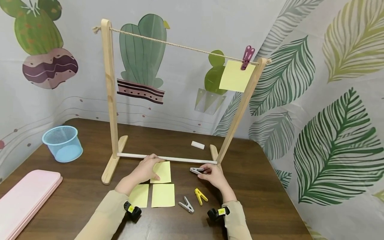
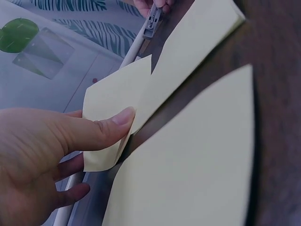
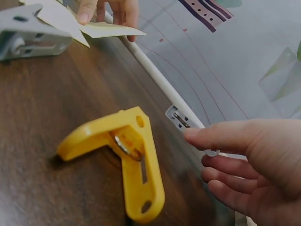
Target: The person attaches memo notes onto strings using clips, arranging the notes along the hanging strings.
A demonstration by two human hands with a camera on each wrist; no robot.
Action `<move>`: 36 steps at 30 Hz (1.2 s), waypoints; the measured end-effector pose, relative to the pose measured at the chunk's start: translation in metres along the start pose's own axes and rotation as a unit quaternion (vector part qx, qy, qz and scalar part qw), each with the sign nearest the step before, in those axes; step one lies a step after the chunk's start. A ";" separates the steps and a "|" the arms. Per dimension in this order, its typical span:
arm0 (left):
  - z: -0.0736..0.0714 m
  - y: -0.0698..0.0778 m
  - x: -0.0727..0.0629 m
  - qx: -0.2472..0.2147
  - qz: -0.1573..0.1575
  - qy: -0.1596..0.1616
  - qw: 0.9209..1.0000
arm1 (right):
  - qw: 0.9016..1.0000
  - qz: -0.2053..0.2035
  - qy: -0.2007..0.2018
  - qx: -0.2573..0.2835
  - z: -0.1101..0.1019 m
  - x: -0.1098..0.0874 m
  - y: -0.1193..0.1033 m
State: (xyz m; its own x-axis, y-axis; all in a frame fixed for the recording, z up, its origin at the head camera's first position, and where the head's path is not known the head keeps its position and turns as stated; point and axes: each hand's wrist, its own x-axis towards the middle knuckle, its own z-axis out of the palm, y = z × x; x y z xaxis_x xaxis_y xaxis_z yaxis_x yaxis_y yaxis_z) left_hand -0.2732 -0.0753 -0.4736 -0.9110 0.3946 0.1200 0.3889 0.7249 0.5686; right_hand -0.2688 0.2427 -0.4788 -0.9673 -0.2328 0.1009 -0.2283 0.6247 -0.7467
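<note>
My left hand (image 1: 147, 169) pinches a yellow sticky note (image 1: 163, 171) between thumb and fingers; in the left wrist view the thumb lies across the note (image 2: 113, 99). Two more yellow notes lie below it, one (image 1: 163, 195) to the right and one (image 1: 140, 196) partly under the left forearm. My right hand (image 1: 213, 175) holds a grey clothespin (image 1: 196, 170) between thumb and fingers, close to the white crossbar. Nearer me on the table are a second grey clothespin (image 1: 186, 204) and a yellow clothespin (image 1: 200, 196).
A wooden frame (image 1: 111, 93) carries a rope (image 1: 177, 45), where a purple clothespin (image 1: 247, 58) holds a yellow note (image 1: 237, 76) at the right end. A white crossbar (image 1: 171, 159) joins its feet. Behind it lies a white block (image 1: 198, 145). Leftward are a blue mesh basket (image 1: 61, 143) and a pink case (image 1: 30, 196).
</note>
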 end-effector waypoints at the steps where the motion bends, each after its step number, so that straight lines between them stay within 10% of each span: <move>1: 0.000 0.000 0.000 -0.003 0.001 -0.001 1.000 | 1.000 -0.002 0.000 0.006 0.000 0.000 0.000; 36: -0.015 0.003 0.000 -0.052 0.028 0.019 0.998 | 0.996 -0.033 0.035 0.070 0.003 -0.005 -0.023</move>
State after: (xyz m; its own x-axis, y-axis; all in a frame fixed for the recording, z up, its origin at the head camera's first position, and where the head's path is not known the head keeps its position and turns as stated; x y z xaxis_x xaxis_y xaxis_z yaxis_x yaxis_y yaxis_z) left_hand -0.2740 -0.0816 -0.4593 -0.8935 0.4102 0.1829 0.4246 0.6387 0.6417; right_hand -0.2585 0.2276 -0.4642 -0.9574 -0.2133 0.1944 -0.2778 0.4984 -0.8212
